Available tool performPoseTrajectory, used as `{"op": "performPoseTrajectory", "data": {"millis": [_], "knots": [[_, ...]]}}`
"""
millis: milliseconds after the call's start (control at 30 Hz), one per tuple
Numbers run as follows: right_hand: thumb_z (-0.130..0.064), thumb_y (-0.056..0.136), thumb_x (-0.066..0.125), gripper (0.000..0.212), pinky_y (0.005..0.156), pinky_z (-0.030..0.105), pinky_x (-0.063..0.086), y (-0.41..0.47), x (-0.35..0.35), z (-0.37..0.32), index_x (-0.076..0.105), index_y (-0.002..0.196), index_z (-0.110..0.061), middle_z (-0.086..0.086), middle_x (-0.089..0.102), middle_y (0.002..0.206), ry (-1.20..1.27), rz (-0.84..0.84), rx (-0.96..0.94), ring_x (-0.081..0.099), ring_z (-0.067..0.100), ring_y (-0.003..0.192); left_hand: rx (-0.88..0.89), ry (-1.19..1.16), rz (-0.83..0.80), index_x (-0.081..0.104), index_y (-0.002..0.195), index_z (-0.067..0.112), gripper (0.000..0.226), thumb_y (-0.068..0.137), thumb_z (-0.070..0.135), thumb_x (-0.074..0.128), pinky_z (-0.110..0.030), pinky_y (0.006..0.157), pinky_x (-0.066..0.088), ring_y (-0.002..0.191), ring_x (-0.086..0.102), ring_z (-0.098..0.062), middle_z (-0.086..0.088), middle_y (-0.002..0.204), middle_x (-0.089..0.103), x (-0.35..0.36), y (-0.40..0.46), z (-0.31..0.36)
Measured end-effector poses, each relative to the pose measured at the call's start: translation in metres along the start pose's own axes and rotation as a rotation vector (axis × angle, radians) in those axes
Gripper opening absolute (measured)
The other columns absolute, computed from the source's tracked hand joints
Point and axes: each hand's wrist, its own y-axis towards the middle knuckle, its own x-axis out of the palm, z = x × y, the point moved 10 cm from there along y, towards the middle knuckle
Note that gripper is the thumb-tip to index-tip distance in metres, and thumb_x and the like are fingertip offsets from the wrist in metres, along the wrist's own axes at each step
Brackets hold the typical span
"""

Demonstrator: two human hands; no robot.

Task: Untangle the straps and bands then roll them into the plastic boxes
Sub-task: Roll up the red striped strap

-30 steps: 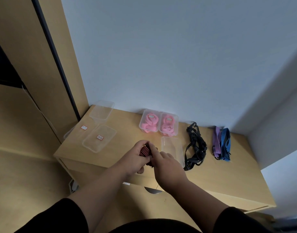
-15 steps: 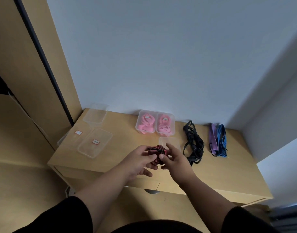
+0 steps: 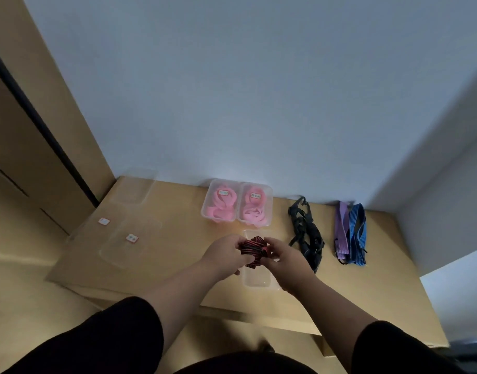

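The left hand (image 3: 226, 253) and the right hand (image 3: 281, 259) meet in the lower middle of the frame. Both grasp the same red and black striped band (image 3: 253, 251), the left hand from its left side and the right hand from its right side, with the fingers curled on it. The band is already gathered into a compact bundle, and I think the two hands press it from both sides so that the roll does not spring open.

The bundle is held just above an open clear plastic box (image 3: 256, 278), which stands on the tabletop (image 3: 183, 225) directly below the hands. This position seems chosen so that the roll can go straight down into the box; it is not yet inside.

Behind, toward the wall, two more plastic boxes (image 3: 237, 202) stand side by side, touching, each with pink bands (image 3: 222, 205) rolled inside and a small label on top. They look finished.

To the right of the hands lies a tangled black strap (image 3: 306, 233), and farther right a purple strap (image 3: 342, 230) and a blue strap (image 3: 356, 233) lie together, touching. These are probably waiting for their turn.

In the left part of the frame, clear lids or empty boxes (image 3: 129, 238) with small labels lie apart, kept out of the working place.
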Motion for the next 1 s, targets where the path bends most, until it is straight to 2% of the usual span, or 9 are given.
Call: {"op": "performPoseTrajectory", "data": {"millis": [67, 167, 233, 333, 400, 467, 533, 667, 1000], "knots": [[-0.024, 0.091, 0.069, 0.047, 0.078, 0.021, 0.043, 0.018, -0.004, 0.007, 0.057, 0.137, -0.029, -0.014, 0.067, 0.105, -0.087, -0.03, -0.026, 0.061, 0.008, 0.096, 0.007, 0.117, -0.006, 0.064, 0.114, 0.02, 0.034, 0.081, 0.021, 0.073, -0.032, 0.067, 0.058, 0.086, 0.067, -0.018, 0.005, 0.109, 0.066, 0.006, 0.02, 0.006], [-0.033, 0.088, 0.069, 0.049, 0.085, 0.031, 0.05, 0.044, -0.008, 0.018, 0.058, 0.135, -0.029, -0.008, 0.071, 0.112, -0.217, -0.06, -0.069, 0.063, 0.013, 0.099, 0.034, 0.277, -0.003, 0.07, 0.102, 0.022, 0.027, 0.076, 0.025, 0.073, -0.036, 0.084, 0.053, 0.093, 0.062, -0.013, 0.006, 0.101, 0.068, 0.014, 0.045, 0.016], [-0.034, 0.087, 0.067, 0.048, 0.087, 0.036, 0.052, 0.059, -0.008, 0.026, 0.058, 0.134, -0.03, -0.006, 0.072, 0.113, -0.284, -0.079, -0.095, 0.064, 0.017, 0.101, 0.019, 0.326, -0.011, 0.072, 0.093, 0.024, 0.022, 0.072, 0.028, 0.072, -0.037, 0.079, 0.054, 0.086, 0.063, -0.012, 0.008, 0.091, 0.069, 0.021, 0.059, 0.016], [-0.04, 0.086, 0.064, 0.044, 0.085, 0.04, 0.052, 0.077, -0.004, 0.032, 0.057, 0.129, -0.032, -0.005, 0.07, 0.108, -0.399, -0.089, -0.148, 0.062, 0.021, 0.099, 0.014, 0.388, -0.001, 0.072, 0.083, 0.029, 0.024, 0.063, 0.04, 0.065, -0.034, 0.064, 0.054, 0.072, 0.063, -0.008, 0.01, 0.075, 0.068, 0.026, 0.076, 0.012], [-0.043, 0.087, 0.062, 0.04, 0.084, 0.041, 0.051, 0.086, 0.003, 0.035, 0.057, 0.125, -0.033, -0.005, 0.069, 0.105, -0.465, -0.117, -0.189, 0.061, 0.022, 0.098, 0.004, 0.425, -0.003, 0.071, 0.076, 0.027, 0.014, 0.064, 0.034, 0.069, -0.029, 0.057, 0.048, 0.065, 0.059, -0.009, 0.01, 0.069, 0.063, 0.029, 0.082, 0.007], [-0.042, 0.089, 0.06, 0.036, 0.081, 0.039, 0.05, 0.091, 0.009, 0.037, 0.056, 0.123, -0.032, -0.006, 0.069, 0.106, -0.518, -0.138, -0.224, 0.06, 0.022, 0.099, -0.015, 0.471, 0.032, 0.071, 0.082, 0.025, 0.011, 0.071, 0.029, 0.071, -0.03, 0.063, 0.045, 0.074, 0.058, -0.015, 0.006, 0.08, 0.056, 0.027, 0.084, 0.002], [-0.039, 0.092, 0.056, 0.035, 0.082, 0.037, 0.045, 0.095, 0.014, 0.038, 0.054, 0.126, -0.031, -0.006, 0.068, 0.112, -0.558, -0.152, -0.259, 0.057, 0.021, 0.103, -0.072, 0.51, 0.06, 0.068, 0.099, 0.023, 0.021, 0.078, 0.028, 0.067, -0.033, 0.077, 0.048, 0.09, 0.058, -0.021, 0.001, 0.096, 0.049, 0.026, 0.085, -0.009], [-0.039, 0.095, 0.054, 0.038, 0.09, 0.036, 0.044, 0.102, 0.02, 0.04, 0.053, 0.131, -0.027, -0.005, 0.065, 0.124, -0.565, -0.165, -0.288, 0.054, 0.021, 0.11, -0.146, 0.497, 0.101, 0.061, 0.112, 0.015, 0.031, 0.083, 0.023, 0.067, -0.037, 0.089, 0.047, 0.104, 0.057, -0.025, -0.005, 0.113, 0.049, 0.025, 0.091, -0.022], [-0.037, 0.096, 0.057, 0.038, 0.095, 0.038, 0.044, 0.104, 0.012, 0.04, 0.058, 0.13, -0.022, -0.001, 0.064, 0.125, -0.45, -0.154, -0.349, 0.054, 0.025, 0.115, -0.15, 0.548, 0.191, 0.06, 0.119, 0.015, 0.034, 0.085, 0.02, 0.06, -0.035, 0.091, 0.046, 0.112, 0.053, -0.024, -0.004, 0.12, 0.051, 0.021, 0.095, -0.021]]}}
